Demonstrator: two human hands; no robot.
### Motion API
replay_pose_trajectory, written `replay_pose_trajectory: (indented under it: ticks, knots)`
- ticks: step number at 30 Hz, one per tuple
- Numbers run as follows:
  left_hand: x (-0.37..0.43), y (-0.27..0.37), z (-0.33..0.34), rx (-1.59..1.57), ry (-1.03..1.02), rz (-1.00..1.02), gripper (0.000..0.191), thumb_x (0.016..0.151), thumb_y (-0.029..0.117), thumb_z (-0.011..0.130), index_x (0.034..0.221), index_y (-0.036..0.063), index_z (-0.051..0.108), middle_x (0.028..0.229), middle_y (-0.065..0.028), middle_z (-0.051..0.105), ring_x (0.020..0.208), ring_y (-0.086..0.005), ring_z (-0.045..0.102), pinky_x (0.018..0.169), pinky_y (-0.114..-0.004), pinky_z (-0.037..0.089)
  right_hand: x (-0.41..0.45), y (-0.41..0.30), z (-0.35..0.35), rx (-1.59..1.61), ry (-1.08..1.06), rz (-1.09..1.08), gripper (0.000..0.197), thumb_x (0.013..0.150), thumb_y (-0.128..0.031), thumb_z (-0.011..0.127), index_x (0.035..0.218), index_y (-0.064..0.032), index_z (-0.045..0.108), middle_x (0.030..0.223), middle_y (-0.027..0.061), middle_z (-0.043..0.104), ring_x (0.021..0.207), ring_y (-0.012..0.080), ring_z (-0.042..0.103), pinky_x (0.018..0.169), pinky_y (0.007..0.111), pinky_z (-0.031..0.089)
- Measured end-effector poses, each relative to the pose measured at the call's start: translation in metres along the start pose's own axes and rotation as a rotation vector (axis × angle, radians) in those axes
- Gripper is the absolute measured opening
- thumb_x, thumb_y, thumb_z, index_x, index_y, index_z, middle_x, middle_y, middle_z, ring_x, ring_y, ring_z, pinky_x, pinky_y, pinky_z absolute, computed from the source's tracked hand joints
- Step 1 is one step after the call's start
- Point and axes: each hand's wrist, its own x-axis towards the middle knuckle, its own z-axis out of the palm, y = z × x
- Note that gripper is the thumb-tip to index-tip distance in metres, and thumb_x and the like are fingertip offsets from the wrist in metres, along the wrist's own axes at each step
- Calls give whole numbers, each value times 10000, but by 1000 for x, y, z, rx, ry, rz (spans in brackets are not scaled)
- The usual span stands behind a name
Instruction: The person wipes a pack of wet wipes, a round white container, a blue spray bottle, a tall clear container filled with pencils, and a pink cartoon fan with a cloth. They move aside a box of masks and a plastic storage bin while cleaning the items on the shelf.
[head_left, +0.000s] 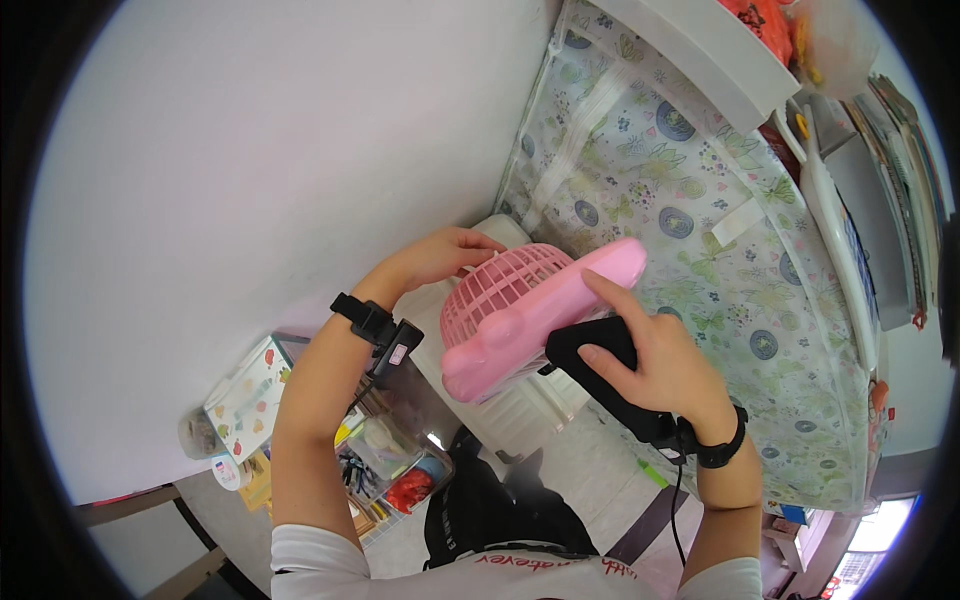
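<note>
A pink plastic fan (541, 306) with a domed grille and a thick, eared rim is tilted above a translucent plastic storage box (517, 420). On the rim's right side my right hand (649, 349) has its index finger, while its thumb lies on a black padded object (600, 375) by the wrist strap. Its other fingers are mostly hidden. My left hand (442, 259) reaches to the far side of the grille; its fingertips are partly out of sight, so contact is unclear. Both wrists wear black straps with small devices.
A patterned fabric cover (675, 225) stands along the right. A white wall (225, 187) rises at left. An open bin (382, 457) of small items and a fruit-printed box (247, 397) sit at lower left. Upper right, books (900, 187) stand on a shelf. A cable (676, 510) hangs from my right wrist.
</note>
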Motion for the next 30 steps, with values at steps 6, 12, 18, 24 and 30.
replay_pose_trajectory:
  ticks: [6,12,18,24,30]
  knots:
    - [17,-8,-5,41,-5,62,284,913,240,513,1098,42,596,981,-22,602,850,-108,529,763,-262,440,7,12,8,6,69,-4,763,788,-281,635,1393,-63,226,621,187,599,554,403,574,519,453,465]
    - [15,-2,-3,6,24,16,314,901,296,536,1040,22,600,957,-26,598,842,-102,519,751,-251,429,4,17,22,-65,158,-77,791,788,-325,628,1397,-38,213,602,166,597,519,369,580,499,435,471]
    - [15,7,-4,-121,-10,-168,287,917,184,495,1073,-49,559,1040,-89,585,941,-130,548,859,-261,441,0,13,25,-78,151,-66,793,775,-252,650,1407,-76,205,563,196,557,526,402,554,515,450,446]
    - [14,-2,-1,-390,-107,-58,223,911,96,471,1080,-35,535,1032,-88,584,958,-146,563,889,-271,449,0,13,23,-75,115,11,792,783,-317,619,1410,-75,199,626,196,603,554,398,589,531,464,480]
    - [5,-6,11,-426,10,-41,296,906,179,518,1149,8,531,1076,-64,572,991,-148,538,873,-294,438,-10,20,24,154,51,41,858,784,-289,631,1432,-98,102,784,235,626,670,432,597,631,447,492]
